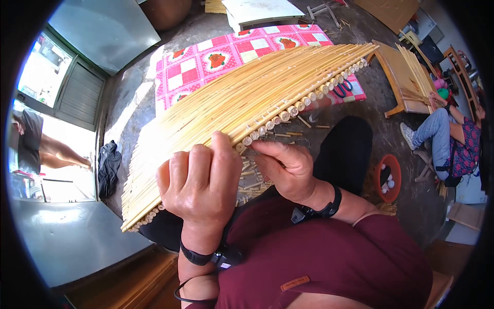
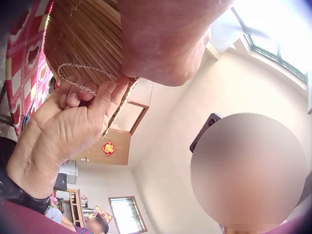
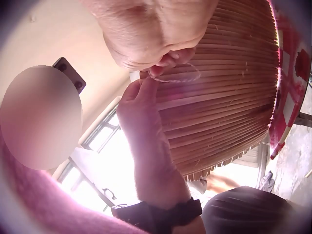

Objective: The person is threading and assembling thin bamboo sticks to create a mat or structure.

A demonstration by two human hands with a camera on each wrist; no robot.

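A wide mat of pale yellow stalks (image 1: 216, 98) slants across my lap, its cut round ends showing along the near edge. My left hand (image 1: 200, 175) grips this edge, fingers curled over the top. Just beside it, my right hand (image 1: 285, 167) has thumb and forefinger at the edge from below. In the left wrist view a loop of thin twisted twine (image 2: 73, 66) runs from the curled fingers of the right hand (image 2: 63, 122) to the mat's edge. The right wrist view shows the left thumb and finger (image 3: 139, 90) at the same corner, close to the right fingertips.
Beyond the mat stands a low table with a pink checked cloth (image 1: 195, 64); dark-handled scissors (image 1: 342, 88) lie on it. Cut stalk pieces (image 1: 252, 183) litter the floor. An orange bucket (image 1: 388, 188) stands at right, near another seated person (image 1: 442, 136) by a wooden table (image 1: 396, 77).
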